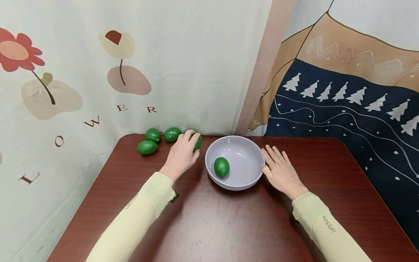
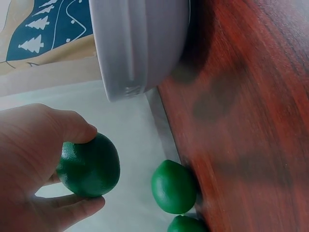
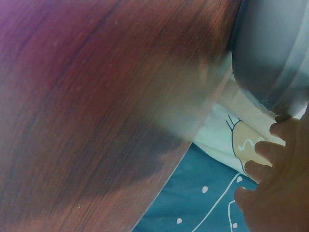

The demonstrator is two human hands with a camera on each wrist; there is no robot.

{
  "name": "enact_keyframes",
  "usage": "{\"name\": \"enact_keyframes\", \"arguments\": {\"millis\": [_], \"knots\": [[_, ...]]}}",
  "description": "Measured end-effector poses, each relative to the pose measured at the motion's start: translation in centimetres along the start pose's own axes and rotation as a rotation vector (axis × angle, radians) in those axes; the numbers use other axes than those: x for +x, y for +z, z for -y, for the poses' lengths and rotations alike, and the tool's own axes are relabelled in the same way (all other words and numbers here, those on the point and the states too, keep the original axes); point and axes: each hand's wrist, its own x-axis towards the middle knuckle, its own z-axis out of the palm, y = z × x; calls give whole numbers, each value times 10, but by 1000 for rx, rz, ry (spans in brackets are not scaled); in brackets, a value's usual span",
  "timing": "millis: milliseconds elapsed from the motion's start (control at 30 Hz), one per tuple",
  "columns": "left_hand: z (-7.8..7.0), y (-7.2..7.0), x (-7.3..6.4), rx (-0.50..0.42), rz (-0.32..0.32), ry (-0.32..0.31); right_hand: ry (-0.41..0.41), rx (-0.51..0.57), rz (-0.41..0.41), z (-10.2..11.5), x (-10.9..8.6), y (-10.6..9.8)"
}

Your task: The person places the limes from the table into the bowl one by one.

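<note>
In the left wrist view, my left hand point(image 2: 29, 159) pinches a green lime point(image 2: 91, 166) between thumb and fingers, clear of the table. The head view has that left hand point(image 1: 184, 152) just left of a pale lilac bowl point(image 1: 235, 185), partly covering its lime point(image 1: 198, 142). Inside the bowl, toward its left side, lies another lime point(image 1: 221, 167). My right hand point(image 1: 280, 171) has its fingers extended along the bowl's right side, the thumb at the rim. In the right wrist view, its fingertips point(image 3: 281, 129) are beside the bowl's outer wall point(image 3: 270, 53).
Several more limes lie at the table's back left, among them one lime point(image 1: 147, 147) nearer the front and another lime point(image 1: 172, 134) by the curtain. A printed curtain point(image 1: 196, 72) hangs right behind the dark red wooden table point(image 1: 229, 225).
</note>
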Motion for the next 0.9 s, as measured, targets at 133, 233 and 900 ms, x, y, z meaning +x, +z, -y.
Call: {"name": "enact_keyframes", "arguments": {"millis": [133, 233, 900], "knots": [[-3, -1, 1, -4, -10, 10, 6, 6, 5, 0, 0, -1], [-5, -2, 2, -5, -20, 20, 9, 7, 10, 1, 0, -1], [-19, -2, 7, -23, -4, 31, 13, -7, 23, 1, 0, -1]]}}
